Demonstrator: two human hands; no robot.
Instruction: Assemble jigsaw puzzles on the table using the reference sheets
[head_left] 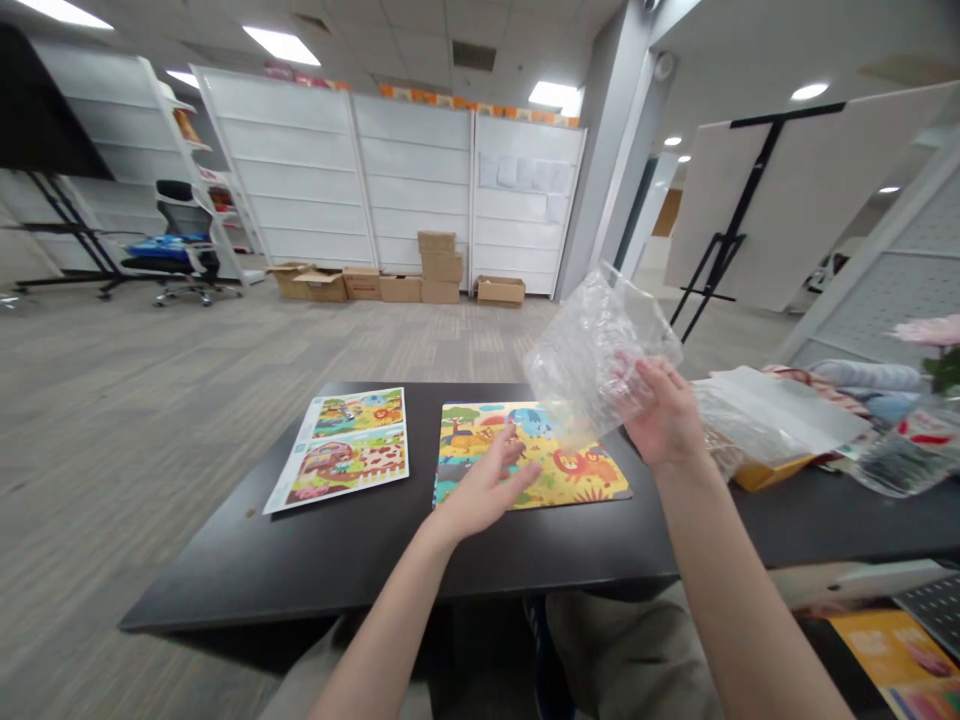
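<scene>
A clear, crinkled plastic bag (589,345) is gripped in my right hand (667,410), raised over the right end of a colourful animal picture board (551,465). The board looks like a puzzle and lies flat on the dark table (360,555), with lions, an elephant and trees on it. Above the board's left half is my left hand (491,485), fingers spread and holding nothing; whether it touches the board I cannot tell. Left of the board lies a printed sheet (349,450) showing two animal scenes.
At the right of the table, clear wrapping and white sheets (787,410) lie on a yellow box (772,472). Beyond them are rolled cloths (866,378) and a pink flower (930,332). Cardboard boxes (401,288) stand along the far white shelves. An office chair (184,240) is back left.
</scene>
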